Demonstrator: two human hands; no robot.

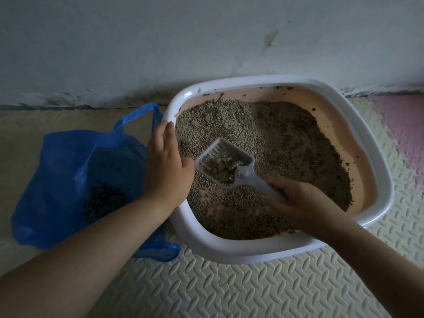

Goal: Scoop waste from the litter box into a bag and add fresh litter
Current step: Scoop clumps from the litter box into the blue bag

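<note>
Place: a home, a floor corner set up for a cat.
Floor: cream embossed foam mat (252, 290), pink patch at right.
Wall: scuffed pale painted wall (160, 42).
Fixture: white-rimmed pink plastic litter box (229, 249).

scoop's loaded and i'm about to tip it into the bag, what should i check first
1. Grip on the scoop: ok, the right hand holds its handle.
2. Load: ok, the clumps sit inside the scoop, above the litter.
3. Loose litter sifted out: cannot tell.
4. Litter box steadied: ok, the left hand rests on its rim.
5. Blue bag close by: ok, it lies right beside the box, with dark waste in it.
6. Path to the bag: not ok, the left hand lies between the scoop and the bag.
</note>
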